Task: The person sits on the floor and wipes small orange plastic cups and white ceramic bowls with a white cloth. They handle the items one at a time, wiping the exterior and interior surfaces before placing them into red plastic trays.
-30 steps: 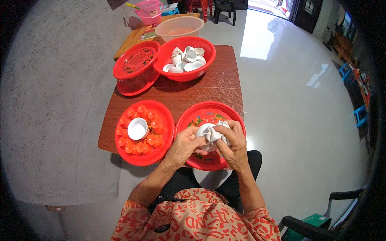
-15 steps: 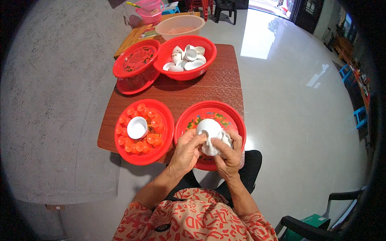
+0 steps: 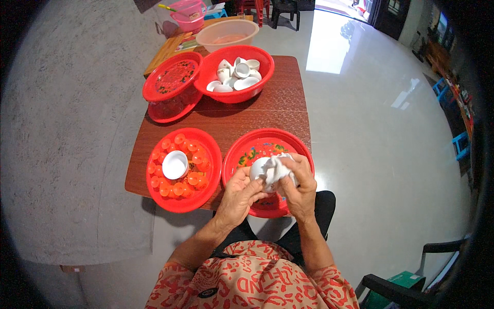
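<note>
My left hand (image 3: 241, 193) grips a white cup (image 3: 258, 169) by its side, thumb toward me. A white cloth (image 3: 278, 167) is bunched in my right hand (image 3: 298, 185), whose fingers press it against the cup. Both hands are over a red tray (image 3: 231, 148) with a flower pattern and a wet-looking surface. To the left, a second red tray (image 3: 216, 154) carries a ring of small orange cups (image 3: 194, 178) around one white cup (image 3: 175, 165). The far side of the held cup is covered by the cloth.
Farther back on the brown table (image 3: 278, 118) stand a red basin (image 3: 265, 85) of white cups (image 3: 242, 71), stacked red trays (image 3: 172, 77) and a pale basin (image 3: 226, 33). A pink bucket (image 3: 188, 18) is beyond. A black armrest (image 3: 391, 291) is at lower right.
The cloth has moved from the cup's lower right up over its top right as my right hand rose. My left hand still holds the cup, which has turned slightly.
</note>
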### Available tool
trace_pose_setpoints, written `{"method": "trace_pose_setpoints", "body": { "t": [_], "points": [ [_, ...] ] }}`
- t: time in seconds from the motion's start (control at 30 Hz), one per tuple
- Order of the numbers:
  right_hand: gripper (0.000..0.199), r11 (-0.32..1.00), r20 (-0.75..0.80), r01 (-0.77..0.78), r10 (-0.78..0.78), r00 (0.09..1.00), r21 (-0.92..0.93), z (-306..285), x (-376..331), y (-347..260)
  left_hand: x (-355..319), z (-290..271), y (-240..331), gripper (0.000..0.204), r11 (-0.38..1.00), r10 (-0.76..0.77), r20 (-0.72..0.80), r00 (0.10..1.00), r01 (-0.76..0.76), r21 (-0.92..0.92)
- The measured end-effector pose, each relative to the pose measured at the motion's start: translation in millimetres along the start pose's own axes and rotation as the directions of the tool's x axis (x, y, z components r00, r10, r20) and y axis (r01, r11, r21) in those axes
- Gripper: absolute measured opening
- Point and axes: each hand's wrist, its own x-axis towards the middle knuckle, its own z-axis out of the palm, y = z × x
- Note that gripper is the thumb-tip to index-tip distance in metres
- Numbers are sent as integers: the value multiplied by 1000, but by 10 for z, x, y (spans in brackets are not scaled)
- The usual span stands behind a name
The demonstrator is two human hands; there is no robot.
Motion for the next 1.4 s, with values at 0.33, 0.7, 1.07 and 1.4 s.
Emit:
{"method": "trace_pose_setpoints", "body": {
  "t": [0.33, 0.7, 1.07, 1.4],
  "points": [
    [44, 1000, 12, 9, -9, 1000, 24, 31, -343, 157, 68, 34, -42, 32, 991, -22, -35, 999, 17, -136],
    [30, 989, 273, -72, 34, 961, 131, -207, -152, 70, 67, -196, 203, 49, 931, -113, 143, 983, 55, 361],
    [30, 997, 226, 76, -67, 972, -31, -109, 93, -41, -3, -124, 192, 39, 922, -28, 177, 984, -43, 384],
    [40, 975, 26, 171, -169, 985, -140, 32, -119, 3, 106, -23, 1, 32, 990, -17, 44, 999, 23, -140]
  ]
}}
